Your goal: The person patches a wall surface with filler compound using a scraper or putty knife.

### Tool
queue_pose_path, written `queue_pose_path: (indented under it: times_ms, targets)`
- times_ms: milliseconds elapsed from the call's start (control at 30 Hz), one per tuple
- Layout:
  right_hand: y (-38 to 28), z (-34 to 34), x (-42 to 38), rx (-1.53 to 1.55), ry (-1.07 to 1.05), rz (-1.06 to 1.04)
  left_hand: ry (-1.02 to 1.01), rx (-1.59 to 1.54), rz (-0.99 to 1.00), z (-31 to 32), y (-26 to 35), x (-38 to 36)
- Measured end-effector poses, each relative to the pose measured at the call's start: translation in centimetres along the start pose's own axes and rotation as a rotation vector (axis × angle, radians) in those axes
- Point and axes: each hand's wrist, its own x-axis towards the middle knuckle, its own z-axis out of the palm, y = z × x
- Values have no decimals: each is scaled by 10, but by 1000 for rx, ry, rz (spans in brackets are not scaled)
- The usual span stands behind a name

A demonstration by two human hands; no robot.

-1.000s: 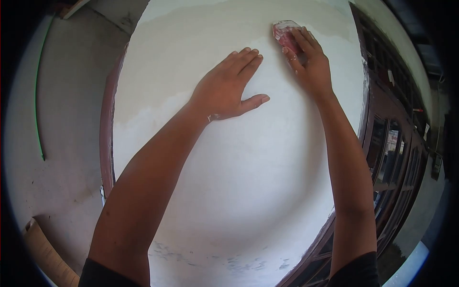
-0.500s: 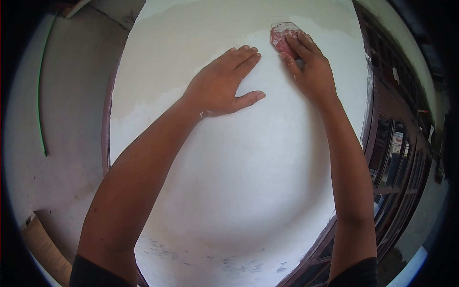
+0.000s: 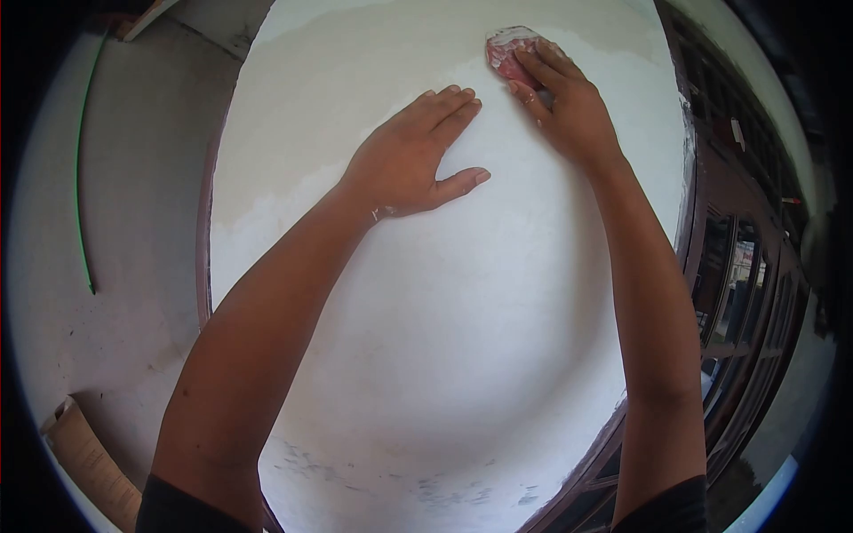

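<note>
A white wall panel (image 3: 462, 293) fills the middle of the view, with a damp-looking greyish band (image 3: 355, 67) across its top. My left hand (image 3: 413, 151) lies flat against the panel, thumb and fingers spread, and white specks mark its wrist. Higher up and to the right, my right hand (image 3: 569, 107) grips a red putty scraper (image 3: 509, 64) smeared with white paste. The scraper's broad end is at the panel near the lower edge of the greyish band; whether it touches is hard to tell. White flecks show on the right thumb.
Brown-framed windows (image 3: 733, 275) run along the right side. At left stands a grey wall (image 3: 147, 213) with a thin green strip (image 3: 80, 178) hanging on it. A brown cardboard piece (image 3: 89, 453) is at the lower left. Dark smudges (image 3: 453, 489) mark the panel's bottom.
My right hand has shifted slightly left and up over the panel with the putty scraper. The left hand has stayed in place on the surface.
</note>
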Motion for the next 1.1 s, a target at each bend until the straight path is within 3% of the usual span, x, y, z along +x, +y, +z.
queue_pose_path:
  times_ms: [233,433,733,933,1100]
  targets:
    - [7,-23,-31,-24,-51,26,-1,11,2,-1,1,1]
    - [8,-13,-13,7,49,55,4,7,20,-1,1,1]
    - [19,-20,-24,-34,-50,7,-19,21,-11,0,1,0]
    - [18,-19,-16,-22,72,50,-18,21,-1,-2,1,0]
    - [21,-23,-16,-9,-45,63,-22,15,-16,0,-1,0]
